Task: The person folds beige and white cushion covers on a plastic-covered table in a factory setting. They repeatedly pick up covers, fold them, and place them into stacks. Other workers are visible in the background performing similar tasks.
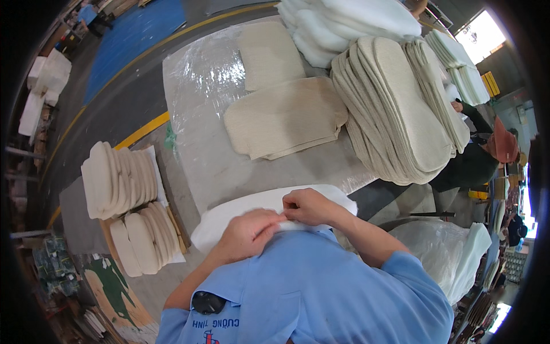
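Observation:
A white, soft-looking oblong pad (229,207) lies across the near edge of the table, against my blue shirt. My left hand (250,230) is closed over its near edge, fingers pressed together and pointing right. Beside it, my right hand (309,206) has its fingers curled in a pinch at that edge, and the fingertips of both hands meet. What lies under the fingers is partly hidden. Beyond the pad, a beige ribbed fabric piece (286,114) is spread on the plastic-covered table (200,132), with another beige fabric piece (269,54) behind it.
A tall stack of beige oblong covers (389,109) stands at the right, with white padding (349,26) piled behind. On the left are stacked beige cushions (123,178). A person in a red cap (504,140) is at the far right. Plastic-wrapped white material (438,252) sits by my right elbow.

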{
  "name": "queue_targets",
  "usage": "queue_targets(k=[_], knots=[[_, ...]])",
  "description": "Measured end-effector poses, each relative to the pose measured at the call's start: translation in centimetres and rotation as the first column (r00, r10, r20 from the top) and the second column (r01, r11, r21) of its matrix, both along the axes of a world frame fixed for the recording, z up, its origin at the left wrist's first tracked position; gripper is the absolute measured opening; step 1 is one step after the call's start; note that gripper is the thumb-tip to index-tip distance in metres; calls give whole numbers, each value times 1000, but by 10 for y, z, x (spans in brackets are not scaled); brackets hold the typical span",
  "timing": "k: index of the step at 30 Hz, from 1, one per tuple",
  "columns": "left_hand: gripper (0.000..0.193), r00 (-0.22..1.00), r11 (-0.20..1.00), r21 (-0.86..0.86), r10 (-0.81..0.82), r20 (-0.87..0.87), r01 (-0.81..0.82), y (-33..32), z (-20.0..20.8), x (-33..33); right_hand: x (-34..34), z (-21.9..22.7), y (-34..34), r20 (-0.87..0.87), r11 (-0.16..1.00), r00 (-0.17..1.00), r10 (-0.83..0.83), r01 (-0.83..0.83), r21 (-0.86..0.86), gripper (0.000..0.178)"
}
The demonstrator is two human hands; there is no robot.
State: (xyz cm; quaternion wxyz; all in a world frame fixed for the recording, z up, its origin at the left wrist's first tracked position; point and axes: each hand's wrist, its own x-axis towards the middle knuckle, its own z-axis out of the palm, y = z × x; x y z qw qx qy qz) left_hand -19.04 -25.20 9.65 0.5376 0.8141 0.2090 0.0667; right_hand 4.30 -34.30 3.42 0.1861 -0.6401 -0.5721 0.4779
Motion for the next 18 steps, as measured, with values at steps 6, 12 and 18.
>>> queue_targets(k=[6,12,18], knots=[[44,938,908,-242,-343,40,342,1,-16,7,14,7,21,-135,972,987,89,-116,-205,32],[54,860,867,-210,-486,-154,452,9,-13,21,33,-11,35,-244,938,955,166,-229,-259,27],[61,811,858,-203,-512,-283,471,14,-24,29,84,24,14,-85,993,996,2,-12,-117,48]])
